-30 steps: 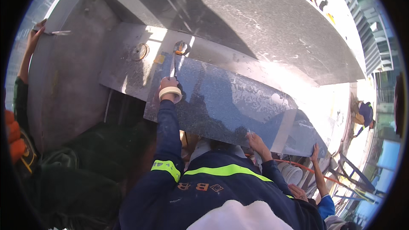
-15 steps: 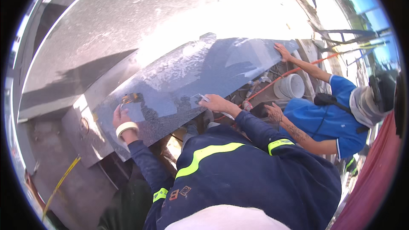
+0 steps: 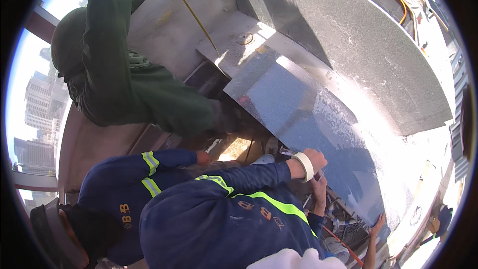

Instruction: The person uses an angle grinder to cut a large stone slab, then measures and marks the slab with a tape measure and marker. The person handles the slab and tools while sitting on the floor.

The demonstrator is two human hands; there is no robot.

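A long grey stone slab (image 3: 294, 104) lies diagonally across the view, partly in shadow. My left hand (image 3: 314, 159), with a roll of cream tape (image 3: 304, 166) round its wrist, is above the slab's near edge. Its fingers are curled in; whatever they hold is hidden. Just below it is my right hand (image 3: 319, 192), fingers bent up towards that edge and close to the left hand. A small light-coloured thing shows between the two, too unclear to name. Another person's hand (image 3: 378, 225) rests on the slab's far right end.
At left, a person in green (image 3: 144, 89) leans in beside a stretched yellow measuring tape (image 3: 191, 12). Another person in navy (image 3: 112, 194) crouches nearby. A curved grey stone wall (image 3: 343, 40) stands behind the slab. Buckets (image 3: 336, 249) and an orange hose (image 3: 343, 243) lie at lower right.
My view has swung left, bringing two more people into sight. My hands, apart over the slab before, are now close together at its near edge. The white marker in my right hand no longer shows clearly.
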